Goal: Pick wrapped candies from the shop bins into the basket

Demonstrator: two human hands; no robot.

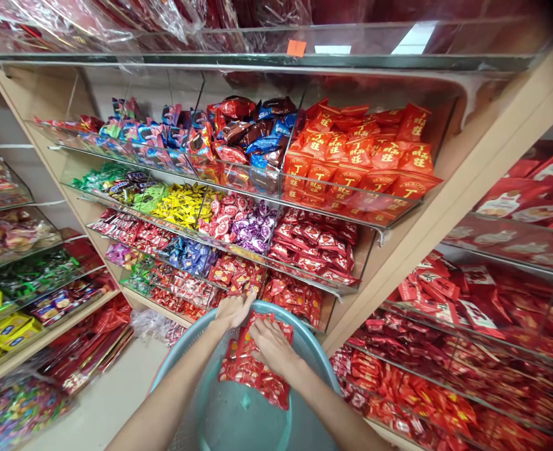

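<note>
A teal plastic basin [238, 419] sits low in front of me, with several red candy packets [252, 369] heaped at its far side. My left hand [233, 309] rests on the basin's far rim, fingers curled over it, right against the lowest shelf bin of red packets [295, 297]. My right hand [271, 344] lies on the heap in the basin, fingers spread and bent over the packets.
Tilted clear shelf bins [332, 207] full of wrapped sweets in red, yellow, purple, blue and green rise ahead. More candy shelves [17, 275] stand at left and red-packet shelves [468, 326] at right. A wooden upright [426, 232] divides the units.
</note>
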